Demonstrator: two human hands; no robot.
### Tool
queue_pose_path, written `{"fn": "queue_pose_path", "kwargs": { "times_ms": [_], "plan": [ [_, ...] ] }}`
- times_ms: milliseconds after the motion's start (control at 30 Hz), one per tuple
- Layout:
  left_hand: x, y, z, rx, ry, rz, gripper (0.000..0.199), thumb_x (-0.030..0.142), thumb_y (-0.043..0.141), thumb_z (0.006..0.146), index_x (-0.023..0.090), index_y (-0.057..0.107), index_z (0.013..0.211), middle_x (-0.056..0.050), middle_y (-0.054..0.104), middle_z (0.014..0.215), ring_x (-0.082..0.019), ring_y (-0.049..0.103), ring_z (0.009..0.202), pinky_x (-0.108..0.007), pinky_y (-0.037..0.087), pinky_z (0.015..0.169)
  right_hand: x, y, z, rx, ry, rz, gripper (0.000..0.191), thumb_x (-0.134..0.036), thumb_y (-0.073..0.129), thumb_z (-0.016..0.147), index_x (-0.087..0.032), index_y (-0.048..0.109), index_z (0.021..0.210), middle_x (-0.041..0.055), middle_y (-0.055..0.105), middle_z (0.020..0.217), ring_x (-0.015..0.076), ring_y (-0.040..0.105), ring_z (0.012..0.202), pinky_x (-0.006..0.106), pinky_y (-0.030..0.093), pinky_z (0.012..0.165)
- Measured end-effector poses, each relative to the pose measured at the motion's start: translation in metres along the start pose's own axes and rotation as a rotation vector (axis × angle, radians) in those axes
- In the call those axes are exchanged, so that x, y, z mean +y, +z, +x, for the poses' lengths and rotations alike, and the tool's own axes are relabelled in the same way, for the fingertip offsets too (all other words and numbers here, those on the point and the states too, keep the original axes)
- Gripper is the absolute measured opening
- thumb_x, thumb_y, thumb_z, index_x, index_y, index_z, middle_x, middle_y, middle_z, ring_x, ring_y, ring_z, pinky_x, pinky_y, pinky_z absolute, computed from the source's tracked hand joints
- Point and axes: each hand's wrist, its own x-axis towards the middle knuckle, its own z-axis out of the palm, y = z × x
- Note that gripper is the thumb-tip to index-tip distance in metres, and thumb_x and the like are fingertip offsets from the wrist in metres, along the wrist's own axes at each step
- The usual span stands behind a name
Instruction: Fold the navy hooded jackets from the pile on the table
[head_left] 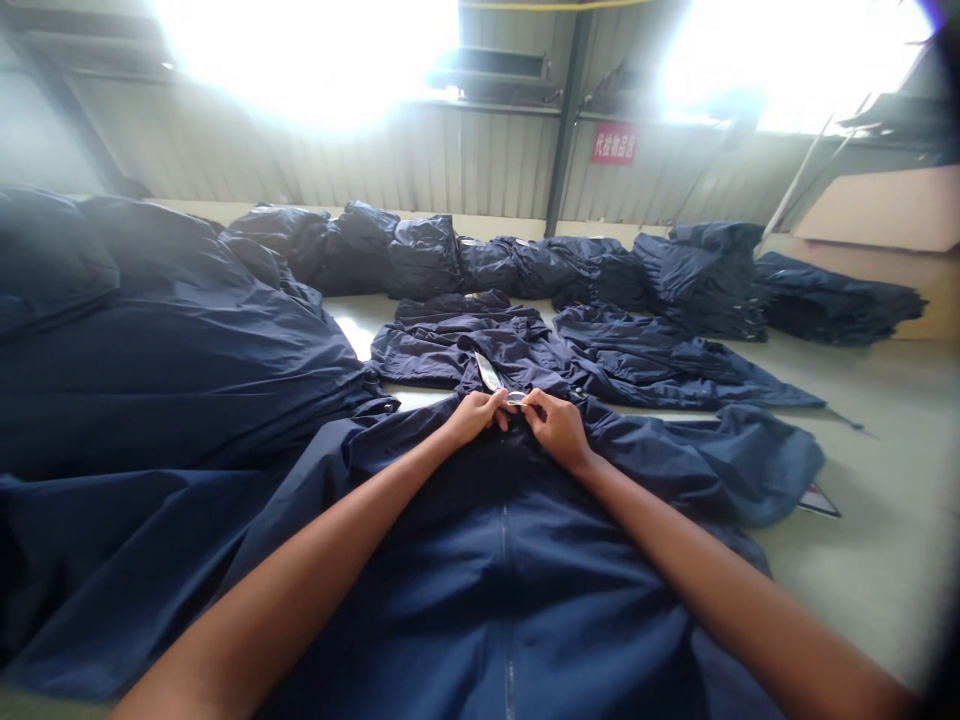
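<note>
A navy jacket (570, 560) lies spread out in front of me, with a seam or zip line running down its middle. At its collar end my left hand (480, 412) and my right hand (555, 420) are close together. Their fingers are pinched on the two sides of a small pale label (516, 398), too small to read. A white hang tag (487, 372) sticks up just beyond my left fingertips. The collar edge under the fingers is partly hidden by them.
Loose navy garments (480, 345) lie just beyond the jacket, and a large navy heap (165, 350) rises at left. Folded navy stacks (424, 255) line the back of the pale table (885, 440). Cardboard boxes (885, 210) stand at right; a red sign (613, 144) hangs on the wall.
</note>
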Motion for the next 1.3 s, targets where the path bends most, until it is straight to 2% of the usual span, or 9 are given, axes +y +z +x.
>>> {"fn": "queue_pose_path", "kwargs": {
  "times_ms": [100,167,233,333,400,633,767,967,1300],
  "plan": [
    [0.0,-0.006,0.003,-0.058,0.018,-0.084,0.058,0.067,0.065,0.092,0.013,0.085,0.093,-0.007,0.078,0.073,-0.013,0.055,0.057,-0.025,0.043,0.06,-0.001,-0.001,0.0,-0.022,-0.044,0.026,0.013,-0.025,0.057,0.097,-0.024,0.069,0.091,0.0017,0.074,0.083,0.0175,0.063,0.066,0.026,0.04,0.067],
    [0.0,-0.009,0.002,-0.068,0.029,-0.094,0.055,0.066,0.07,0.087,0.013,0.085,0.093,-0.007,0.079,0.075,-0.014,0.056,0.06,-0.025,0.043,0.061,-0.001,-0.001,0.0,-0.024,-0.032,0.031,0.015,-0.024,0.055,0.097,-0.024,0.07,0.095,0.0016,0.073,0.08,0.0179,0.063,0.065,0.027,0.041,0.067],
    [0.0,-0.011,0.002,-0.082,0.037,-0.089,0.055,0.067,0.07,0.086,0.014,0.085,0.093,-0.008,0.079,0.077,-0.014,0.057,0.061,-0.025,0.043,0.062,-0.001,-0.001,0.0,-0.025,0.006,0.049,0.017,-0.026,0.053,0.099,-0.023,0.07,0.102,0.002,0.075,0.081,0.0178,0.063,0.063,0.027,0.043,0.067],
    [-0.002,-0.012,0.002,-0.112,0.053,-0.066,0.057,0.068,0.069,0.087,0.013,0.085,0.089,-0.008,0.078,0.076,-0.014,0.056,0.062,-0.026,0.041,0.062,0.002,0.001,0.001,-0.029,0.053,0.104,0.022,-0.033,0.06,0.098,-0.022,0.067,0.115,0.0042,0.078,0.094,0.0168,0.062,0.061,0.028,0.046,0.067],
    [-0.002,-0.012,0.002,-0.123,0.058,-0.05,0.057,0.068,0.068,0.087,0.013,0.085,0.086,-0.008,0.077,0.075,-0.014,0.056,0.062,-0.026,0.041,0.063,0.004,0.002,0.001,-0.031,0.048,0.13,0.025,-0.035,0.064,0.096,-0.022,0.067,0.117,0.005,0.079,0.099,0.0166,0.062,0.062,0.028,0.048,0.068],
    [0.003,-0.009,0.0,-0.109,0.057,-0.025,0.061,0.069,0.061,0.093,0.014,0.08,0.073,-0.008,0.077,0.072,-0.013,0.054,0.059,-0.025,0.044,0.063,0.008,0.005,0.002,-0.038,-0.007,0.149,0.017,-0.027,0.062,0.094,-0.022,0.07,0.108,0.0046,0.077,0.095,0.0176,0.061,0.066,0.029,0.048,0.071],
    [0.003,-0.008,-0.001,-0.094,0.055,-0.023,0.057,0.066,0.065,0.092,0.013,0.082,0.08,-0.007,0.078,0.072,-0.013,0.054,0.058,-0.025,0.044,0.061,0.008,0.005,0.002,-0.035,-0.035,0.158,0.016,-0.028,0.062,0.095,-0.022,0.071,0.107,0.0055,0.078,0.097,0.0192,0.065,0.073,0.03,0.049,0.074],
    [0.002,-0.007,-0.001,-0.088,0.069,-0.024,0.057,0.064,0.062,0.094,0.013,0.08,0.077,-0.007,0.075,0.07,-0.012,0.051,0.057,-0.024,0.041,0.06,0.007,0.004,0.001,-0.034,-0.039,0.151,0.016,-0.026,0.062,0.094,-0.022,0.07,0.107,0.0037,0.076,0.094,0.0167,0.059,0.065,0.029,0.046,0.07],
    [0.001,-0.006,-0.001,-0.072,0.073,-0.021,0.056,0.062,0.059,0.095,0.012,0.078,0.077,-0.006,0.075,0.069,-0.012,0.05,0.055,-0.024,0.041,0.06,0.007,0.005,0.002,-0.038,-0.046,0.174,0.013,-0.026,0.061,0.095,-0.022,0.069,0.104,0.0042,0.076,0.097,0.0177,0.062,0.071,0.029,0.048,0.073]
  ]
}}
